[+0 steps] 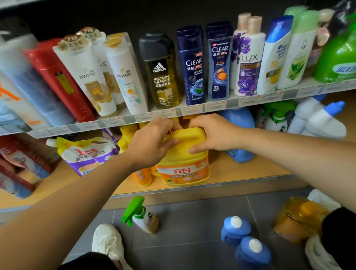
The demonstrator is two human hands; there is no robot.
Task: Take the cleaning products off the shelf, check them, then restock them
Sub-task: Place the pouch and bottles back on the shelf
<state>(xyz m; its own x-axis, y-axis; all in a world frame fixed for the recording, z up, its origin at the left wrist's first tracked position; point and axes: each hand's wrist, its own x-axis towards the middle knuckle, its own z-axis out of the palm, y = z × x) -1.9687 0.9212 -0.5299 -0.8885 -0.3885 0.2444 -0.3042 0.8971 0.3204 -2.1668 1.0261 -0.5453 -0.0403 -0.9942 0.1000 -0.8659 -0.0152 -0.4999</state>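
Observation:
A big yellow detergent jug with an orange label stands at the front of the wooden bottom shelf. My left hand grips its top from the left, fingers curled over the handle. From the right, my right hand holds the jug's shoulder, thumb on the front. Smaller yellow and orange bottles stand just behind and left of it. On the grey floor lie a green-trigger spray bottle, two blue bottles with white caps and an amber bottle.
A purple and yellow refill pouch and red boxes fill the shelf's left. Blue jug, spray bottle and white bottles sit right. Shampoo bottles line the upper shelf. My white shoe is on the floor.

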